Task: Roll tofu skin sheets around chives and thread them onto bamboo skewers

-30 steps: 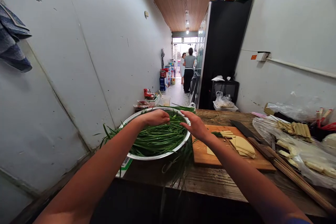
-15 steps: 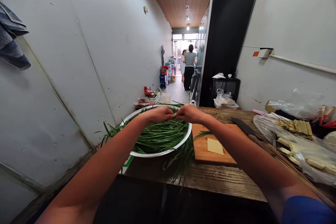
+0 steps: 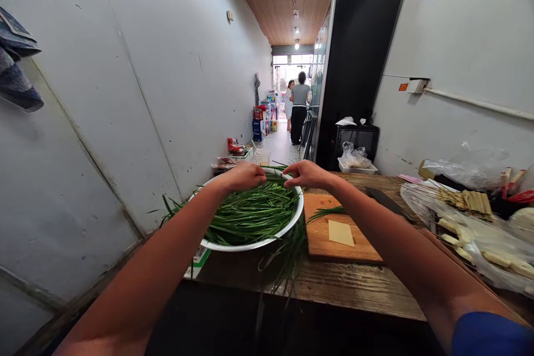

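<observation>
Long green garlic chives (image 3: 254,211) fill a wide metal basin (image 3: 287,228) on the wooden table. Over its far side, my left hand (image 3: 244,177) is closed, thumb and fingertips pressed together on chives. Across a small gap, my right hand (image 3: 308,174) is held with thumb and forefinger apart, close above the leaves near the basin's right rim. Both hands are palm down. A few chives lie on the cutting board (image 3: 321,245) beside a flat, pale yellow square sheet (image 3: 341,233). More chives hang over the basin's near right edge.
A dark cleaver (image 3: 386,200) lies right of the board. Skewers and pale food pieces sit on plastic (image 3: 459,233) at the right. Behind the table stand a small black cabinet (image 3: 356,139) and a white tray with a bag (image 3: 356,158). Two people (image 3: 298,105) stand near the doorway.
My hands, close together at the fingertips before, have drawn apart, the left one moving left and the right one slightly right. My right thumb and forefinger have spread.
</observation>
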The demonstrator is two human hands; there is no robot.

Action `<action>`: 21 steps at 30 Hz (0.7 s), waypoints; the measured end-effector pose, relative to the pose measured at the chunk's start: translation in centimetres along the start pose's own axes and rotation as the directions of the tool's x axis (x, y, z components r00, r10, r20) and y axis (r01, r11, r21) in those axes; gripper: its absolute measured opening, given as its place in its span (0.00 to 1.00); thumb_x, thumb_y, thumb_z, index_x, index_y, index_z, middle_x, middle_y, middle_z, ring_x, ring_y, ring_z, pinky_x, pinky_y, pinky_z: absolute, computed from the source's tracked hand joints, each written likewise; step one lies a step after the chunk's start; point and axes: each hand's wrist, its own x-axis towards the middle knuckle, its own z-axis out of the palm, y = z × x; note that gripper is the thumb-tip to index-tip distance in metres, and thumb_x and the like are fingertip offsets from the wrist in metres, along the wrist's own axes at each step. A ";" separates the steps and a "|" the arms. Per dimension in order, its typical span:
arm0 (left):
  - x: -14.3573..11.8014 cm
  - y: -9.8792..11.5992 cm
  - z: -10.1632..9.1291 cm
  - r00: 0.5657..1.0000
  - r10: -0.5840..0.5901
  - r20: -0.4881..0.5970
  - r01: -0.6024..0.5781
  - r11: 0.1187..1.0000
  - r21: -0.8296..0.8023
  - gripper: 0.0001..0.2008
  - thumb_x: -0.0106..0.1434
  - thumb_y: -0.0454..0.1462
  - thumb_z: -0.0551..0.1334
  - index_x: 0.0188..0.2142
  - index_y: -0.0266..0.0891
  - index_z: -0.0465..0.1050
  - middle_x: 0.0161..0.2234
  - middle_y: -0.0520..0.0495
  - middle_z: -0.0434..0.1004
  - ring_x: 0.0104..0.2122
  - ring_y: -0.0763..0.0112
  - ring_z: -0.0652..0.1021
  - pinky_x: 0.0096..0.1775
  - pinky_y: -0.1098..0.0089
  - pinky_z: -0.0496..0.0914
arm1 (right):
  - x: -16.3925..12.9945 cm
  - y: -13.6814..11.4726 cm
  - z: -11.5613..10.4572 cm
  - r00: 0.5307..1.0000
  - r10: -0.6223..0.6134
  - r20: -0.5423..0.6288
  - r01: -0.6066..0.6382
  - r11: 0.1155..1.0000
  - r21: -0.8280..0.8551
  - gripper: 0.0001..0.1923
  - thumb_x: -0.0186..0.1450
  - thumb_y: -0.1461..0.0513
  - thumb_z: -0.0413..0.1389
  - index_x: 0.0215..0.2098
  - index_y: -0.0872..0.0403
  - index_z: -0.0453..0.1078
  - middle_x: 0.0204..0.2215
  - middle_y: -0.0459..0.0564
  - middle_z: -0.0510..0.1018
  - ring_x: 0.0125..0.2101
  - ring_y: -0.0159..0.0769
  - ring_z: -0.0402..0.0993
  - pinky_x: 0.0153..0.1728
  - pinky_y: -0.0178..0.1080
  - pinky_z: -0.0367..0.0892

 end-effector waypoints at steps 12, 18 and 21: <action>-1.8 -2.6 0.4 0.970 -0.118 -0.214 0.118 0.993 -0.012 0.15 0.59 0.38 0.50 0.29 0.35 0.74 0.23 0.49 0.72 0.25 0.72 0.68 0.30 0.75 0.59 | 1.6 3.2 10.9 0.982 0.028 0.186 0.039 0.936 -0.349 0.09 0.54 0.65 0.56 0.31 0.50 0.77 0.29 0.48 0.79 0.32 0.35 0.73 0.30 0.31 0.62; -1.4 -2.9 0.9 0.980 -0.089 -0.178 0.091 0.996 0.003 0.15 0.58 0.38 0.49 0.28 0.35 0.74 0.22 0.49 0.72 0.25 0.72 0.69 0.29 0.75 0.60 | 1.8 2.8 10.9 0.976 0.017 0.216 0.082 0.893 -0.443 0.11 0.57 0.66 0.51 0.33 0.55 0.76 0.34 0.55 0.78 0.37 0.39 0.73 0.36 0.34 0.63; -1.3 -3.2 1.4 0.983 -0.085 -0.162 0.082 0.996 -0.023 0.16 0.58 0.38 0.49 0.29 0.35 0.74 0.22 0.49 0.71 0.23 0.73 0.69 0.28 0.75 0.60 | 1.7 2.6 10.6 0.964 0.007 0.265 0.131 0.857 -0.499 0.13 0.60 0.64 0.49 0.37 0.54 0.74 0.37 0.54 0.77 0.39 0.38 0.72 0.36 0.33 0.63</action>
